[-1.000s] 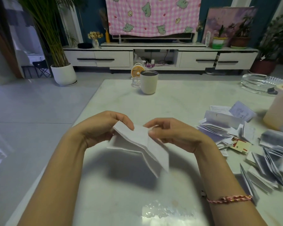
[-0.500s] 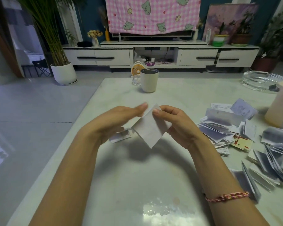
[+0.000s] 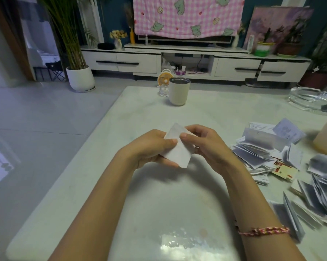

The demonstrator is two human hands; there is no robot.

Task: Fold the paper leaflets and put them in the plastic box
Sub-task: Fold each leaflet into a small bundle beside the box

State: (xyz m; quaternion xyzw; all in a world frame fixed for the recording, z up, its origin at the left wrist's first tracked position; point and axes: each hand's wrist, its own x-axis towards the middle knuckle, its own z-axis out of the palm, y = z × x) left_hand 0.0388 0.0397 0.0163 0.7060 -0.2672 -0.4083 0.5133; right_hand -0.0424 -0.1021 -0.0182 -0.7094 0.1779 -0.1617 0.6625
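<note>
While left hand (image 3: 149, 147) and right hand (image 3: 209, 146) pinch the leaflet (image 3: 179, 154), loose leaflets (image 3: 260, 147) lie rightward, mug (image 3: 179, 92) beyond.

Dim, bluish light; glare patch on the table (image 3: 187, 245) near edge; wide-angle bending, blurred right side.

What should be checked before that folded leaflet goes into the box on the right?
1. Grip: left hand and right hand both pinch the leaflet: ok.
2. Leaflet folded small: ok; whether the last crease is pressed, cannot tell.
3. Plastic box opening: cut off at the frame edge, cannot tell.
4. Way to the box: the pile of leaflets lies between, low on the table: ok if carried above.
5. Cup stands far off: ok.
</note>
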